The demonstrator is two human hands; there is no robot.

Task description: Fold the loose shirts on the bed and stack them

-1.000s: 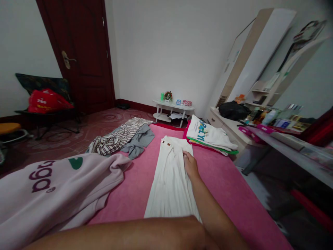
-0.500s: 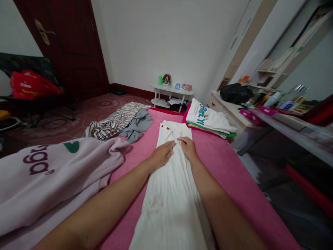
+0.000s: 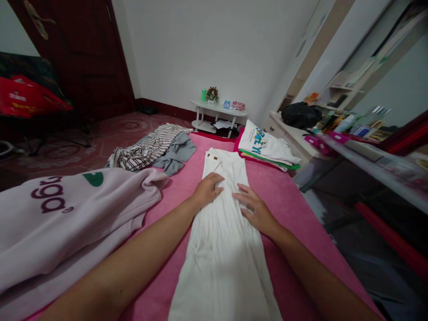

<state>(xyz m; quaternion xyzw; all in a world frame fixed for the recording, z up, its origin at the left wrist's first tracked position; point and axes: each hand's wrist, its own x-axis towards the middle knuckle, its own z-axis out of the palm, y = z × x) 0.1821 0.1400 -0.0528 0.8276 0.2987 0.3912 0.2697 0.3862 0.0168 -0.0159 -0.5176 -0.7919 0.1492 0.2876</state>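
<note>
A long white garment (image 3: 223, 232), folded lengthwise, lies flat along the pink bed cover (image 3: 290, 209). My left hand (image 3: 207, 189) rests palm down on its upper left part, fingers loosely curved and holding nothing. My right hand (image 3: 256, 208) lies flat on its right side a little nearer to me, fingers spread. A small brown tag shows near the garment's far end.
A pale pink sweatshirt (image 3: 67, 209) with dark lettering lies at the left. A striped garment (image 3: 147, 149) and a grey one (image 3: 179, 154) lie at the far left of the bed. Folded shirts (image 3: 265, 145) are stacked at the far right. A cluttered desk (image 3: 351, 142) runs along the right.
My left hand came onto the white garment from out of view. My right hand slid back toward me along the garment and spread flat. The camera tilted down a little.
</note>
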